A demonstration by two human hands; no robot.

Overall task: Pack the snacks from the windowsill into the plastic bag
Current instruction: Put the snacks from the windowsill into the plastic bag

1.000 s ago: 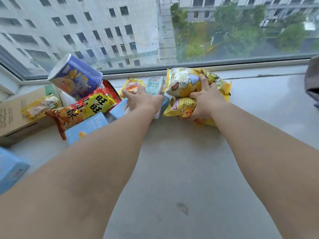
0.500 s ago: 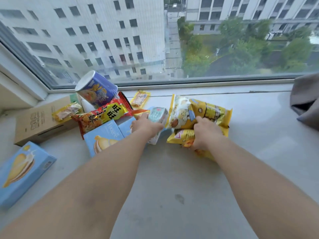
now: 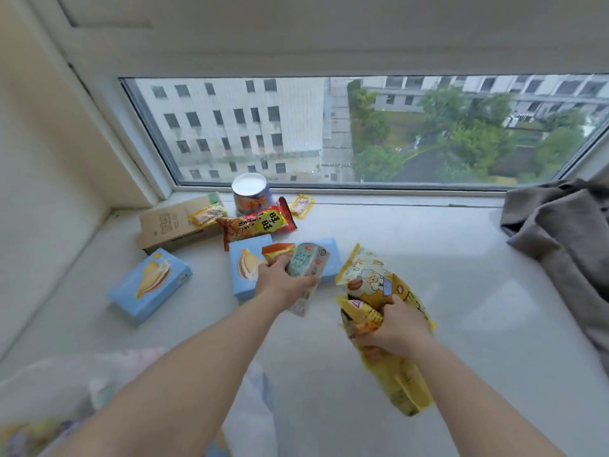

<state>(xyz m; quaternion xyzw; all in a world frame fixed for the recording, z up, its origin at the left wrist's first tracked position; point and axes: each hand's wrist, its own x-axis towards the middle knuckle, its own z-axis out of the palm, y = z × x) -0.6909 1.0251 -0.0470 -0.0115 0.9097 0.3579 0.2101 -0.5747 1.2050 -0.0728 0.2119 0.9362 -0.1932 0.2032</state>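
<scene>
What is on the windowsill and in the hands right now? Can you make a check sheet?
Surface: pale windowsill, snacks lying at its left and middle.
Job's things: blue boxes, red packet, tub lie on the sill; plastic bag low at left.
Clutter: cardboard box; grey cloth at right.
Grips: left hand holds a pale green carton; right hand holds yellow snack bags.
Cables: nothing seen.
Surroundings: window showing buildings and trees.
</scene>
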